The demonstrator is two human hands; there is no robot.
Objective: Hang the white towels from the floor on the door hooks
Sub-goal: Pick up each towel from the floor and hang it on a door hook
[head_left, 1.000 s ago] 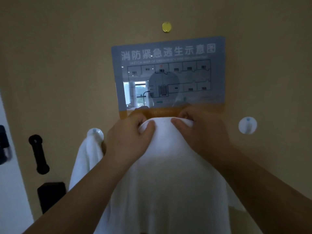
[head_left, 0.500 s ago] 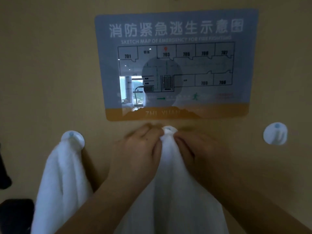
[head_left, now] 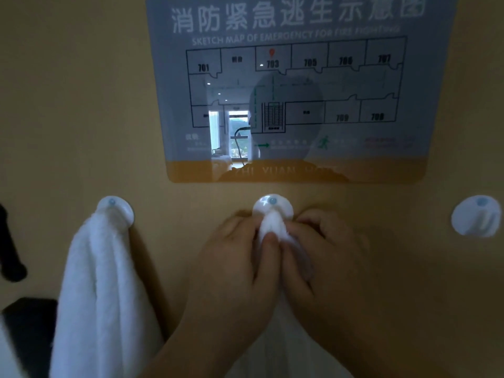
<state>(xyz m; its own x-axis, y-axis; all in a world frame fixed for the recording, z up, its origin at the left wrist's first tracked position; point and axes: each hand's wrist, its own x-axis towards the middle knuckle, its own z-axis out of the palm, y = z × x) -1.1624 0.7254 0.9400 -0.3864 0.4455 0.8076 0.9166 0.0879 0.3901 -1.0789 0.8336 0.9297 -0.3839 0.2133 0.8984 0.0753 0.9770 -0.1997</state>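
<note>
Both hands at middle round white plastic hook (head_left: 272,207) on tan door (head_left: 68,105). Left hand (head_left: 234,271) and right hand (head_left: 327,268) side by side, thumbs touching, fingers pinched together on bunched top of second white terry towel (head_left: 270,227). Bunch pressed against lower half of middle hook, directly under its pale blue centre dot; cannot tell whether cloth actually caught on the peg. Rest of that towel dropping down behind and between the wrists, mostly hidden, a dim white strip visible at bottom centre.

First white terry towel (head_left: 101,296) already hung on left round white plastic hook (head_left: 116,211), draped in long vertical folds down to frame bottom, well apart from the hands. Right round white plastic hook (head_left: 476,216) bare, peg visible, near right edge.

Above hooks: glossy blue-grey fire-escape floor plan sign with orange bottom band (head_left: 294,88), room numbers 701–709, red marker at 703, window reflection in the glaze. Lower edge of sign just above middle hook, not touching.

Far left: black lever door handle (head_left: 11,255) and black rectangular lock body (head_left: 30,328) below it, both partly cut off by frame. Lighting dim, slight blur on fingertips.
</note>
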